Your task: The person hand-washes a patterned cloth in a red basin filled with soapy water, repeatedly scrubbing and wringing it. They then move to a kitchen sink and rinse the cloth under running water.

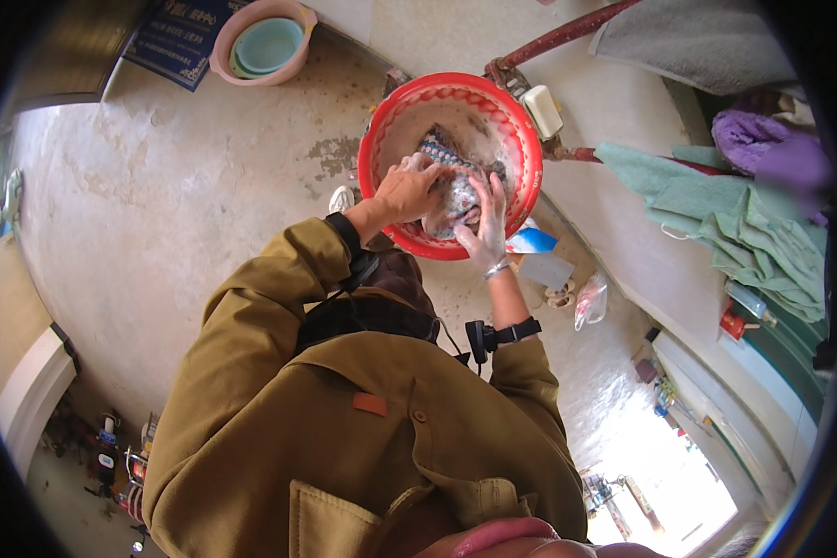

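Observation:
A red enamel-style basin (pixel 452 82) with a patterned pale inside stands before me. In it lies a wet, soapy patterned cloth (pixel 453 155), dark blue and white at its upper end and suds-covered lower down. My left hand (pixel 408 187) is closed on the cloth's left side, with foam on its fingers. My right hand (pixel 485 222), soapy on its back and fingers, rests against the cloth's right side with its thumb and fingers bent around part of it. Murky, sudsy water seems to surround the cloth. A white bar of soap (pixel 543 111) rests just outside the basin's upper right rim.
Nested basins (pixel 223 59) stand on the floor at the upper left, beside a dark blue sign (pixel 174 42). Green cloths (pixel 704 209), a purple towel (pixel 746 139) and a grey towel (pixel 690 49) hang at the right. A red pipe (pixel 565 31) runs behind the basin. A plastic bag (pixel 591 301) lies lower right.

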Demonstrator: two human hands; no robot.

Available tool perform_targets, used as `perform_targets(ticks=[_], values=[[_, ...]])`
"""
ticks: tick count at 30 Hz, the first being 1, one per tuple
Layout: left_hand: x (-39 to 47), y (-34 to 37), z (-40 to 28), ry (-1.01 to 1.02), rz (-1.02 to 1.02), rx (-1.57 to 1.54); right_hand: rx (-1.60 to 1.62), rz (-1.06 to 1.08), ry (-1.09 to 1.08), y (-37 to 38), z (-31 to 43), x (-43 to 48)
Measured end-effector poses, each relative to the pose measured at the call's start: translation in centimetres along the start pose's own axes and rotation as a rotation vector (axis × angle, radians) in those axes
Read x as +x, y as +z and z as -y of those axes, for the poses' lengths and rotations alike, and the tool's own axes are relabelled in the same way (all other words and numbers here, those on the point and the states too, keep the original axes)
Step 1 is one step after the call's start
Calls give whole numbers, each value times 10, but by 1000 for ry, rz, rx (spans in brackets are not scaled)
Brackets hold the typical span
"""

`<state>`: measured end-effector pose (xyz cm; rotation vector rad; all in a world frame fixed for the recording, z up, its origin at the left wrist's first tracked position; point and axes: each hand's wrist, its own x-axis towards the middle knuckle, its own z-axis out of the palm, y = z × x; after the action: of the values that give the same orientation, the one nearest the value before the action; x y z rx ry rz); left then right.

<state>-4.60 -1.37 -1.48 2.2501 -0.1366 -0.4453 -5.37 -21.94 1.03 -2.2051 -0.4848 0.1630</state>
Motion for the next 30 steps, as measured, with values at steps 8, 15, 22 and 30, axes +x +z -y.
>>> perform_targets(ticks=[8,15,22,30], values=[[1,45,10,-101,-65,44,-369,-120,91,57,-33,16],[39,63,25,-269,-8,254,-218,58,458,89,-86,49],[82,70,52,-367,160,102,-251,-1,141,86,-115,69],[88,68,57,-249,-46,131,-212,46,280,81,-111,78]])
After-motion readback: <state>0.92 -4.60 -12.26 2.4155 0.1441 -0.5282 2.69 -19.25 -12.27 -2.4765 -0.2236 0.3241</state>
